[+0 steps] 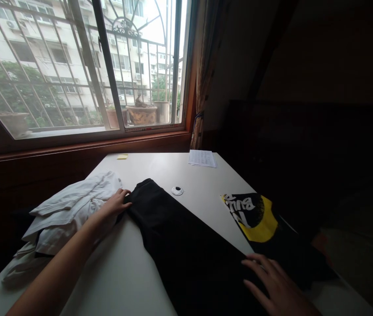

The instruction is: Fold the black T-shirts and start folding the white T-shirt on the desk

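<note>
Black trousers, apparently folded lengthwise, stretch diagonally over the white table from its middle to the near right. My left hand is at the far left corner of the trousers, with a bit of the dark cloth between thumb and fingers. Near the lower right, my right hand lies on the trousers with its fingers spread. A heap of white clothing is under and beside my left forearm. To the right lies a black garment with a yellow and white print, partly lost in shadow.
The white table stands below a window with metal bars outside. A small round white object with a black centre lies beyond the trousers. Printed papers and a yellow note rest near the far edge.
</note>
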A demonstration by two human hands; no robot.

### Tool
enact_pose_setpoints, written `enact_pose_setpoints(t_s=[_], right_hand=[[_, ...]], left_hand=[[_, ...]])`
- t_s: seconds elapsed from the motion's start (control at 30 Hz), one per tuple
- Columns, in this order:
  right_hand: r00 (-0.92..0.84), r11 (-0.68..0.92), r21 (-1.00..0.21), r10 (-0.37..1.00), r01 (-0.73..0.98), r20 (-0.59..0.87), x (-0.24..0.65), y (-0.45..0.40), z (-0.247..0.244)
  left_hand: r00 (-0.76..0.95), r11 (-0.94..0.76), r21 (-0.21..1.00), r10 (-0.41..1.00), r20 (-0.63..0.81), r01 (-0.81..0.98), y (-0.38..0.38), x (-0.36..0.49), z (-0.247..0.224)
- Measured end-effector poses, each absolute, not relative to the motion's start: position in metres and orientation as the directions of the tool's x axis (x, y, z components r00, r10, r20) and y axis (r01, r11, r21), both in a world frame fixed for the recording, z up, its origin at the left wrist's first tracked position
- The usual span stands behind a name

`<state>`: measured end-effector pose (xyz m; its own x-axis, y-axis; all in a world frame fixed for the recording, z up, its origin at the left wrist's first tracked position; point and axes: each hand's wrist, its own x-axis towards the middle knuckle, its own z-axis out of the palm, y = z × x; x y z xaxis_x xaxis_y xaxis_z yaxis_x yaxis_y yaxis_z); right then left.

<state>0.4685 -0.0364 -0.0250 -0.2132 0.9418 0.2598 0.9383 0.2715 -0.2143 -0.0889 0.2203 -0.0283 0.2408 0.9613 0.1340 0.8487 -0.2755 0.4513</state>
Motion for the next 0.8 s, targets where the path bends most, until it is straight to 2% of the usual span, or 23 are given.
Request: enact_pose_setpoints(t_s=[0.07, 0.13, 0.23, 0.33, 0.43, 0.53, 0.63, 0.73, 0.8], right_hand=[[-0.180, 0.228, -0.116, 0.929, 0.967, 0.323, 0.474, -0.016, -0.038], [-0.137, 0.172, -0.096, 0.947, 0.980, 0.291, 0.477, 0.001, -0.041], [-0.057, 0.063, -0.225, 0.998, 0.972, 0.032, 0.481, 0.018, -0.033], [-0.059, -0.049, -0.397, 0.965, 0.917, -0.255, 0.491, 0.025, -0.021], [-0.084, -0.127, -0.517, 0.927, 0.847, -0.366, 0.507, 0.022, -0.009], [-0.099, -0.192, -0.600, 0.903, 0.776, -0.418, 0.524, 0.016, 0.003], [-0.166, -0.187, -0.672, 0.890, 0.716, -0.425, 0.534, 0.014, 0.017], [-0.197, -0.141, -0.715, 0.909, 0.685, -0.367, 0.539, 0.023, 0.032], [-0.090, -0.107, -0.664, 0.963, 0.740, -0.255, 0.544, 0.036, 0.041]], left_hand=[[0.214, -0.236, 0.460, 0.972, 0.099, 0.856, 0.226, -0.089, -0.026], [0.192, -0.196, 0.470, 0.980, 0.058, 0.861, 0.233, -0.088, -0.021], [0.153, -0.133, 0.484, 0.988, -0.001, 0.865, 0.240, -0.085, -0.013], [0.124, -0.095, 0.507, 0.992, -0.024, 0.857, 0.239, -0.082, -0.006], [0.093, -0.075, 0.536, 0.996, -0.006, 0.841, 0.228, -0.080, 0.000], [0.044, -0.051, 0.565, 0.999, 0.026, 0.824, 0.209, -0.082, 0.003], [-0.012, -0.029, 0.643, 0.998, 0.060, 0.766, 0.188, -0.087, 0.004], [-0.053, -0.013, 0.731, 0.996, 0.066, 0.682, 0.169, -0.094, 0.002], [-0.062, -0.008, 0.755, 0.996, 0.064, 0.656, 0.156, -0.099, -0.002]])
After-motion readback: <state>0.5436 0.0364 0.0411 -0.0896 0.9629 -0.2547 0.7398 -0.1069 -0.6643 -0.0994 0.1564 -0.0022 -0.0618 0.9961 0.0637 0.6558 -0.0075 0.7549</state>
